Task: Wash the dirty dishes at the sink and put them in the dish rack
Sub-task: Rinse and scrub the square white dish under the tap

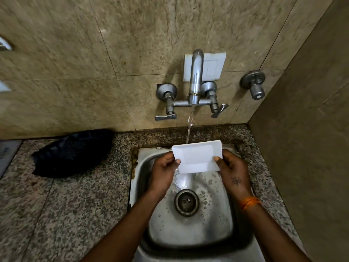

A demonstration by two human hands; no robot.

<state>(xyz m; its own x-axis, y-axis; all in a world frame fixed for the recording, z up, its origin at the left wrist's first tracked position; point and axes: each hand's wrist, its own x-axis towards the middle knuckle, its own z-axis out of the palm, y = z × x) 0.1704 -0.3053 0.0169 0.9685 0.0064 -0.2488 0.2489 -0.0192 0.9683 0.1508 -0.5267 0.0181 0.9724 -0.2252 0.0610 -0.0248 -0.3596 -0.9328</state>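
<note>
Both forearms reach in from the near edge over the steel sink (222, 220), whose wet basin shows soap bubbles round the drain (186, 202). Above the far part of the basin the two hands hold a small white rectangular dish (198, 157) between them, its hollow face turned toward the camera. The left hand (162, 174) pinches the dish's left edge, thumb on the front near the lower corner and the other fingers curled behind it. The right hand (233, 174) grips the right edge the same way, thumb pressed on the front rim, fingers hidden behind. An orange thread band (250, 202) circles the right wrist. Water runs from the wall tap (195, 87) and falls behind the dish's far edge. Left of the sink, a dark crumpled cloth (73, 154) lies on the speckled granite table (56, 214).
</note>
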